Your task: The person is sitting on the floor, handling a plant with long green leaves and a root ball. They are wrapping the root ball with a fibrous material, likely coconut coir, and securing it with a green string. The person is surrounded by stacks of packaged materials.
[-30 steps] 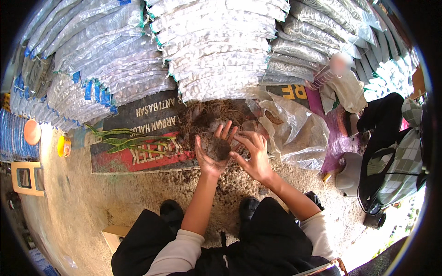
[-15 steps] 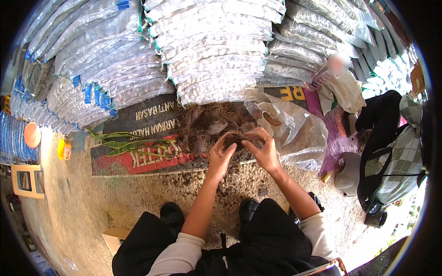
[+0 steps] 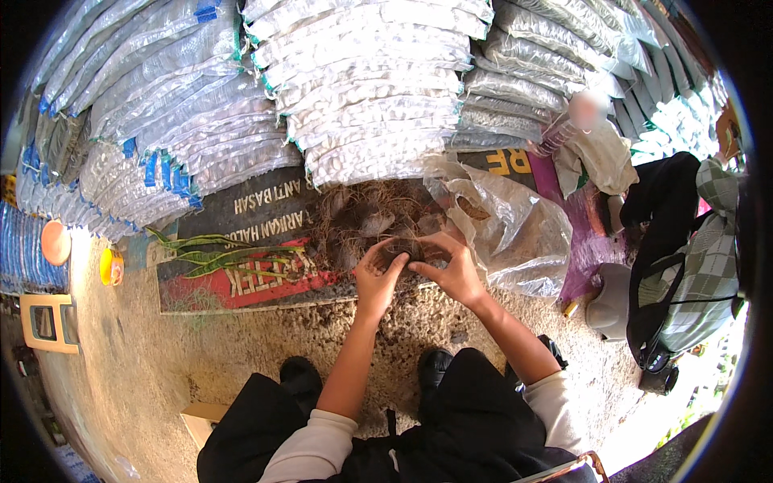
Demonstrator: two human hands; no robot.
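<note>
Both hands grip a dark brown, rounded, fibrous clump [image 3: 401,248] between them, just above the near side of a loose heap. My left hand [image 3: 377,280] curves round its left side, with the thumb pressed on the near face. From the right, my right hand [image 3: 456,275] closes on it, its thumb reaching toward the left thumb. The fingers hide much of the clump, and I cannot tell exactly what it is. Behind it lies the heap of brown fibres and husk pieces [image 3: 372,219]. Long green variegated leaves [image 3: 213,259] lie to the left.
A printed board [image 3: 266,205] lies under the heap. Clear plastic sheeting [image 3: 523,233] is crumpled to the right. Stacked filled bags [image 3: 370,97] rise behind. Another person [image 3: 600,157] sits at the right, near a checkered bag [image 3: 700,266]. A beige stool [image 3: 50,324] stands far left.
My hands have shifted slightly left with the clump. The thumbs have moved on its near side, and the right fingers look more spread round it.
</note>
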